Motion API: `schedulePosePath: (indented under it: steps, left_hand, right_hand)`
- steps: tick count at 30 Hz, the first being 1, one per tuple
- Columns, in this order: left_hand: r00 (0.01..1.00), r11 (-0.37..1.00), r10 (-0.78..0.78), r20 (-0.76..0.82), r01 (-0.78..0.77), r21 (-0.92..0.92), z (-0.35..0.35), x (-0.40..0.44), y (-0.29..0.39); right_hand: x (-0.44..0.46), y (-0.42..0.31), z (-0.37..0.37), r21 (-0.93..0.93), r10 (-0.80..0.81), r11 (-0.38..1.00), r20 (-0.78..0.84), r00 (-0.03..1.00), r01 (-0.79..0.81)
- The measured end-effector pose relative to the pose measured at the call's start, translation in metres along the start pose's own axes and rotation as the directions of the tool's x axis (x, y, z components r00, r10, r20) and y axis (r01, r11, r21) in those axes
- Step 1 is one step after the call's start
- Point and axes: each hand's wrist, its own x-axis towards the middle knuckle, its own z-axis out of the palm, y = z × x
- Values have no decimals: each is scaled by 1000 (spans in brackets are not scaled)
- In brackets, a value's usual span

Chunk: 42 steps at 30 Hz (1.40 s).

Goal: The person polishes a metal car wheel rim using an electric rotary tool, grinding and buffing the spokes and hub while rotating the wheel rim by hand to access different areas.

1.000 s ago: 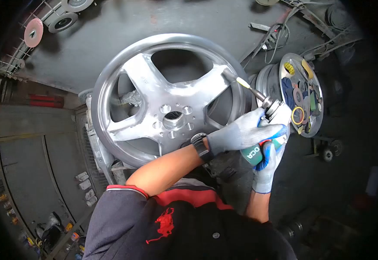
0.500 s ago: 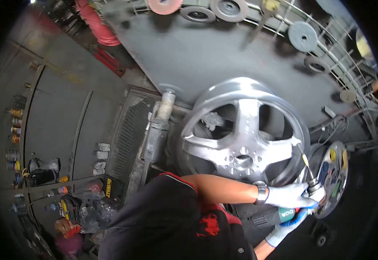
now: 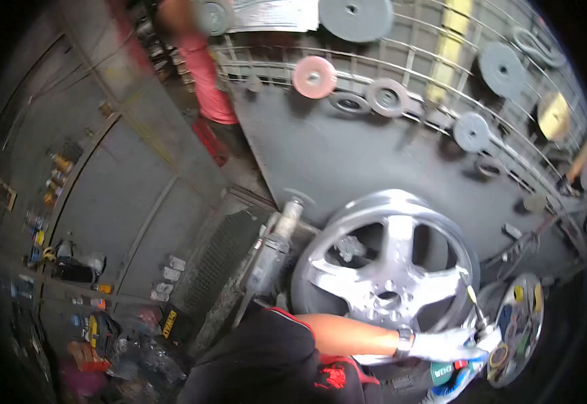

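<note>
A silver alloy car wheel (image 3: 396,256) with broad spokes leans in front of me, its hub facing up toward the camera. Beside its right rim I hold a green DCA-marked power grinder (image 3: 441,372). From the grinder's head a thin shaft (image 3: 472,296) with a pale section reaches the rim at the end of a spoke; contact cannot be made out. My left hand (image 3: 441,345), gloved in white below a wristwatch, is closed around the head end. My right hand (image 3: 456,387), in a white-and-blue glove, grips the grinder body from below. Both hands' fingertips are partly hidden.
Grinding and polishing discs (image 3: 315,77) hang on a wire rack (image 3: 411,64) behind a grey panel. A round tray (image 3: 519,330) of small items stands at right. Left of the wheel is a metal spindle post (image 3: 287,219). A person in red trousers (image 3: 206,81) is at the back.
My view has tilted upward, so the wheel, tool and hands sit lower in the picture and more of the rack shows. Both hands keep their hold on the grinder beside the rim.
</note>
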Motion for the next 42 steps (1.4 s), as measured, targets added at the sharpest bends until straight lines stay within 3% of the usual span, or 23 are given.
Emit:
schedulePosePath:
  steps: [2,3,4,5,7,9,11,14,17,18,21,26,29,32,35,42]
  left_hand:
    - [999,986,-33,3,32,161,-11,-13,27]
    - [987,976,162,2,-161,147,-5,-8,13]
    - [931,925,359,-70,-365,-104,-2,-12,26]
    - [981,992,-103,165,89,92,-8,-11,33]
    - [970,942,40,239,43,-333,12,-8,-1]
    - [996,935,42,84,-9,-355,21,-7,-7]
    - [995,882,47,85,-1,-472,27,1,-10]
    - [995,876,-69,69,94,-472,29,17,-17]
    - [1000,887,-20,-17,10,-461,27,38,-28]
    - [996,919,-86,21,88,-385,21,44,-28]
    - [995,905,-100,10,95,-416,12,50,-25]
    - [1000,846,-13,-12,5,-534,-1,53,-25]
    - [991,813,-134,14,118,-570,-3,50,-25]
    - [999,772,-30,16,34,-634,-9,49,-22]
    - [990,801,-110,90,142,-582,-16,42,-19]
    - [991,753,-114,70,132,-645,-21,13,-17]
  right_hand:
    - [-1,-12,-1,-3,-98,995,55,994,99]
    - [5,-29,13,61,-88,995,60,994,85]
    - [0,-35,6,10,108,994,67,992,-108]
    - [-10,-9,-25,-31,184,983,62,981,-182]
    - [-8,-23,-8,111,1,994,-53,999,5]
    - [-6,-15,-18,174,111,979,-26,993,-105]
    - [-2,-26,-13,174,193,968,-37,981,-183]
    - [7,-11,-22,-25,93,995,-120,988,-96]
    - [26,-26,0,127,173,980,-185,967,-151]
    - [31,-26,0,108,173,982,-182,968,-156]
    - [42,-25,4,90,203,978,-181,962,-189]
    - [51,-31,21,58,216,976,-204,955,-208]
    - [51,-32,24,37,246,969,-209,947,-243]
    - [48,-28,24,24,246,969,-234,940,-247]
    - [43,-25,22,-99,189,972,-201,961,-211]
    - [22,-26,42,-56,202,976,-146,968,-212]
